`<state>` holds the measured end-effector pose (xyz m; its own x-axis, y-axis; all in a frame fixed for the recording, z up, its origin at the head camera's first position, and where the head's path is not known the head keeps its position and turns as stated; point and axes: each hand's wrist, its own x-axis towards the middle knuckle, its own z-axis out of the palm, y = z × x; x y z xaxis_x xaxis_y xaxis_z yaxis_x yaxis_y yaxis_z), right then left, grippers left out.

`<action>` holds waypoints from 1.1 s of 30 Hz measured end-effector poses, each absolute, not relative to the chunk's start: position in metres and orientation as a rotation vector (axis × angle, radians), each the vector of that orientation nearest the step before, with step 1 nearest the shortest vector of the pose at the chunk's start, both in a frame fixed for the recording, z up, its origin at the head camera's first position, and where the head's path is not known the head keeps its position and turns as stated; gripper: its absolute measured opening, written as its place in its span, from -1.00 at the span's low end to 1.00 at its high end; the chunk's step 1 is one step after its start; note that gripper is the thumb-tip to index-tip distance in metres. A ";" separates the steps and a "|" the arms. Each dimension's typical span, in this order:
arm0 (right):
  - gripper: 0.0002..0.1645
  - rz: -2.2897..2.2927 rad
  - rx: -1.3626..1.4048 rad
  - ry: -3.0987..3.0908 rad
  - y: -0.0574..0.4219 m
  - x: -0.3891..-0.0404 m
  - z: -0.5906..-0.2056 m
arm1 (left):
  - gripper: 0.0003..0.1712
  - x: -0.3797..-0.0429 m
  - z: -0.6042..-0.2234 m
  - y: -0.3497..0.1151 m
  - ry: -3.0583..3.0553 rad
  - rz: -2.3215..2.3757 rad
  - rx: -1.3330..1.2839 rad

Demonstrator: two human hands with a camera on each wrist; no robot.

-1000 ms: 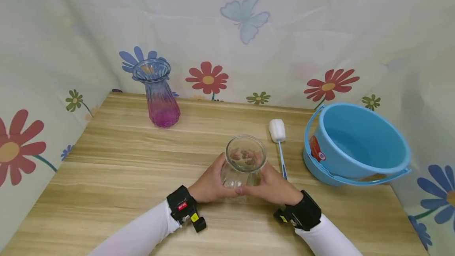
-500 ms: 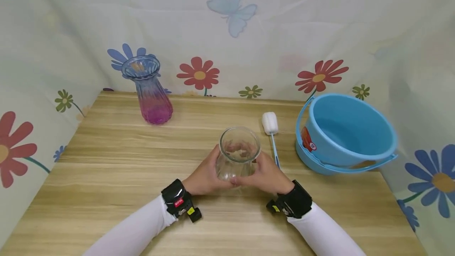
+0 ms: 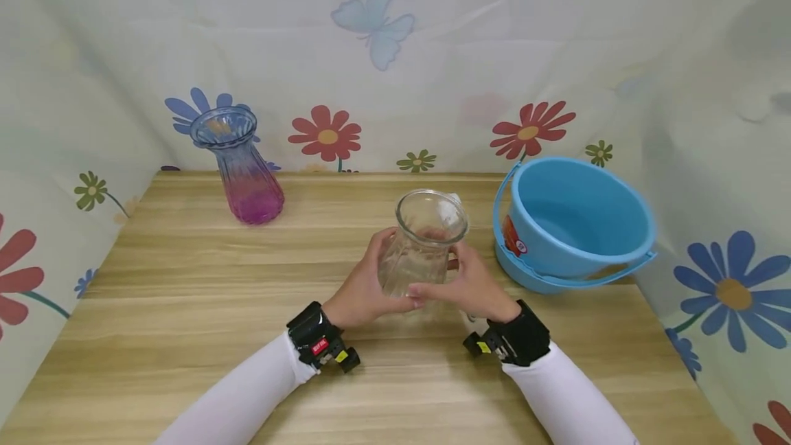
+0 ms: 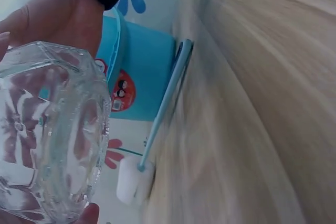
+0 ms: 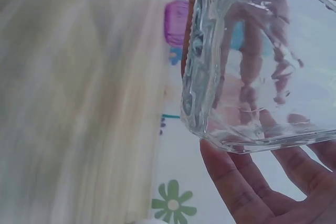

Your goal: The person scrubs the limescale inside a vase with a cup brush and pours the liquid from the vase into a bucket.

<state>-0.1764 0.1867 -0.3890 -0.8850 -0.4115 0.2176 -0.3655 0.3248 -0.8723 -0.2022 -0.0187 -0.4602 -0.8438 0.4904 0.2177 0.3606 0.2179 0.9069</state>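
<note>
A clear glass vase (image 3: 420, 259) with a wide round rim is held between my two hands, slightly tilted. My left hand (image 3: 361, 294) grips its left side and my right hand (image 3: 476, 287) its right side, the thumbs near each other at the front. In the left wrist view the angular base of the glass vase (image 4: 58, 135) hangs above the table, apart from it. Behind it a sponge brush (image 4: 167, 100) with a white head lies on the wood; in the head view the vase and right hand mostly cover it.
At the back left stands a ribbed blue-to-pink vase (image 3: 250, 180). A light blue bucket (image 3: 550, 249) with a handle stands on the right. A flowered curtain (image 3: 259, 26) surrounds the wooden table (image 3: 185, 294) at the back and sides.
Both hands have lifted the clear vase off the table and shifted it a little towards the brush, whose white head it now overlaps. The head view has also turned slightly right.
</note>
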 end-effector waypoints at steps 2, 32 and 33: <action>-0.06 -1.648 -0.706 2.536 0.192 -0.174 -0.385 | 0.26 -0.202 -0.457 -0.013 2.360 1.717 0.821; -0.19 -2.065 -0.631 2.440 0.225 -0.204 -0.399 | 0.48 -0.211 -0.448 0.018 2.221 2.024 0.716; -0.21 -2.079 -0.637 2.437 0.224 -0.205 -0.398 | 0.48 -0.211 -0.448 0.018 2.222 2.027 0.710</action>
<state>-0.2048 0.2242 -0.3981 -0.9166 -0.2113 0.3395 -0.3685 0.1170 -0.9222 -0.2109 0.0182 -0.4477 -0.8931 0.3638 0.2645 0.2966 0.0345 0.9544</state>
